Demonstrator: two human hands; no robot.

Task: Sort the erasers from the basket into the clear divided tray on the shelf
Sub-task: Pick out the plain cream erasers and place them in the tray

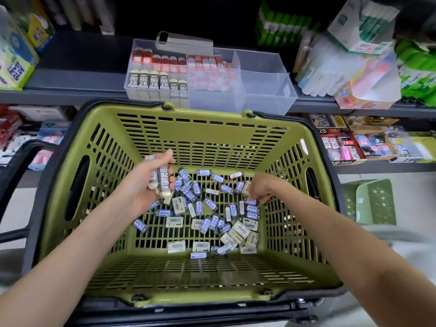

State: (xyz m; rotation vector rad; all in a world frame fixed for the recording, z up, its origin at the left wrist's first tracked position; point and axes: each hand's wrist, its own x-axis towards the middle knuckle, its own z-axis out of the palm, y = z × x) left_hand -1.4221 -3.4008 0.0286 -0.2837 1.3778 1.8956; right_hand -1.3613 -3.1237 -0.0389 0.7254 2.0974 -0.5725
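Basket [193, 138]: olive green, slotted walls, black rim, upright.
Erasers [174, 221]: blue- and white-sleeved, scattered loose on Basket floor.
Tray [264, 74]: clear, divided, behind Basket; left compartments filled.

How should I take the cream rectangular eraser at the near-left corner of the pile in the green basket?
Come straight down and pinch its two long edges, near and far. The cream rectangular eraser lies flat, label up, on the floor of the green plastic basket; both long edges face bare floor, while another cream eraser sits close on its right.
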